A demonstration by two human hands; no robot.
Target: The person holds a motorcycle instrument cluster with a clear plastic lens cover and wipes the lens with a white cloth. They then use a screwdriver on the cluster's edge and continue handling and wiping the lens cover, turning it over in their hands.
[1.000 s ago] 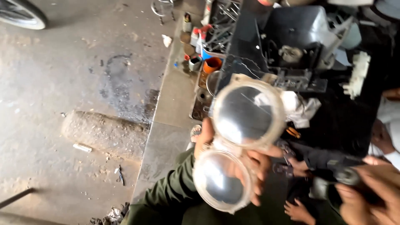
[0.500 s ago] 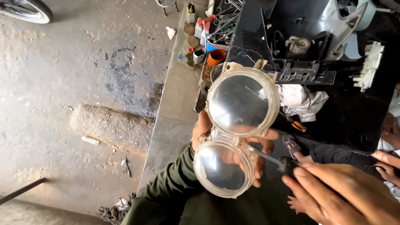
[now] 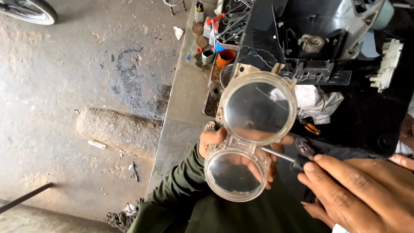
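My left hand (image 3: 214,140) holds a clear plastic instrument-cluster lens cover (image 3: 252,129) with two round domes, a large upper one and a smaller lower one. The fingers wrap behind the cover and show through it. My right hand (image 3: 358,192), at lower right, grips a screwdriver (image 3: 289,157) with a dark handle. Its metal shaft points left and its tip touches the narrow bridge between the two domes.
A black motorcycle front panel (image 3: 310,39) with exposed parts lies above. A white rag (image 3: 317,103) sits beside it. Small cans, an orange cup (image 3: 225,57) and tools (image 3: 228,23) crowd the concrete ledge. A wheel (image 3: 28,9) stands at upper left.
The view shifted a little and the cover now sits lower and steadier. My right hand has come in from the lower right and brought the screwdriver tip to the cover's bridge.
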